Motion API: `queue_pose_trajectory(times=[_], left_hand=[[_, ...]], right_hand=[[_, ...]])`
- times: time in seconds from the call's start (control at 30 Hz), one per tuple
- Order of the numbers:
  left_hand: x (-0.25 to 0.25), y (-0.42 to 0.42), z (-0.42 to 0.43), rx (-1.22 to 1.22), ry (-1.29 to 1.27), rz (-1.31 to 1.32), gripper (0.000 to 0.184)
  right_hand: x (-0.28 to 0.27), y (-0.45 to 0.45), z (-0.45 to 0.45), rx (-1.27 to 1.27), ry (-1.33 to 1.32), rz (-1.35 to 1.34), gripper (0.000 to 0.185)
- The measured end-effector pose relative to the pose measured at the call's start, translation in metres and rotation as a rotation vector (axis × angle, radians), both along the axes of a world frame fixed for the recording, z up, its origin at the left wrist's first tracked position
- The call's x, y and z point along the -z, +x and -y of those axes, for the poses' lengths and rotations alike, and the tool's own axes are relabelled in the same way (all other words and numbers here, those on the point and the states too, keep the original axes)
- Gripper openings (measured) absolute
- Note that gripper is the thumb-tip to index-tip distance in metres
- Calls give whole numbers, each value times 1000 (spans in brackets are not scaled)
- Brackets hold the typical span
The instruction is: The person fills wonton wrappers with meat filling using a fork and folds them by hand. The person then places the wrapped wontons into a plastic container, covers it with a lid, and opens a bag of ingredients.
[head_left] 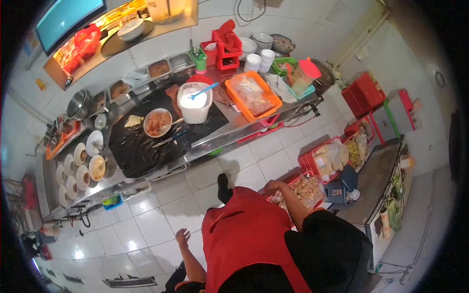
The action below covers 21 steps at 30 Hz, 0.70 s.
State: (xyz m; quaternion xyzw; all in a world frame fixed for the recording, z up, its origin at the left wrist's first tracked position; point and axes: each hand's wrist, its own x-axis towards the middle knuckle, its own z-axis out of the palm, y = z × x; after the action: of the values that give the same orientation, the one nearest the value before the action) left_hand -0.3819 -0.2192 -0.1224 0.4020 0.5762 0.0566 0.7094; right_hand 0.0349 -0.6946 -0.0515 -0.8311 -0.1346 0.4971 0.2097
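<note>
My left hand [182, 237] hangs low over the white tiled floor, its fingers apart and nothing in it. Off to the right, my right hand [275, 186] is bent down at the near-left edge of a red basket [320, 202]. That basket is lined with clear plastic and filled with pale brown food pieces [307, 189]. The fingers of this hand are too small and blurred to show whether they grip the edge. A red apron [246, 229] covers my front.
A steel counter [215, 133] runs ahead, bearing a bowl of meat [158, 122], a white bucket [194, 105], a knife [168, 139] and an orange tray [253, 95]. Several small bowls [82, 177] stand left. More red crates [322, 158] and a grey bin [337, 192] line the right side.
</note>
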Motion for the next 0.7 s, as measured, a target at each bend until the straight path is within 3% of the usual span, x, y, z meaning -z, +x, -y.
queue_pose_trajectory(times=[0.07,0.1,0.17,0.23,0.27,0.33,0.37,0.4,0.47,0.5,0.53,0.57,0.6,0.63,0.67,0.7], left_hand=[[1,11,22,166,-76,-9,38],[1,17,33,268,-87,-50,37],[4,34,50,381,-90,-94,36],[21,41,61,708,145,-101,32],[26,44,66,970,414,-107,31],[14,52,73,1428,982,-73,29],[12,59,78,1443,1042,-70,29],[21,57,80,1224,807,-258,28],[30,92,77,1758,783,-513,25],[7,111,83,1123,665,-266,23],[6,125,77,1439,1107,-257,22],[14,142,73,1288,955,-251,21],[20,160,70,1119,819,-238,19],[18,177,74,833,489,-270,21],[-24,220,85,472,232,-303,25],[-48,248,91,467,335,-238,26]], right_hand=[[-5,11,25,331,279,-40,22],[-6,22,29,345,287,-32,22],[-24,56,30,730,449,67,15],[-52,101,20,530,776,319,18],[-73,123,2,721,732,226,19],[-125,175,-30,690,799,277,13],[-148,202,-41,627,837,304,23],[-162,234,-55,663,908,237,22],[-161,302,-72,644,1000,209,20],[-154,337,-83,593,1039,254,19],[-150,369,-98,515,1024,520,18],[-145,396,-112,434,1002,782,17],[-141,416,-123,430,1005,748,17],[-138,437,-133,400,868,824,19],[-137,461,-143,359,737,905,22],[-136,483,-153,343,750,890,22]])
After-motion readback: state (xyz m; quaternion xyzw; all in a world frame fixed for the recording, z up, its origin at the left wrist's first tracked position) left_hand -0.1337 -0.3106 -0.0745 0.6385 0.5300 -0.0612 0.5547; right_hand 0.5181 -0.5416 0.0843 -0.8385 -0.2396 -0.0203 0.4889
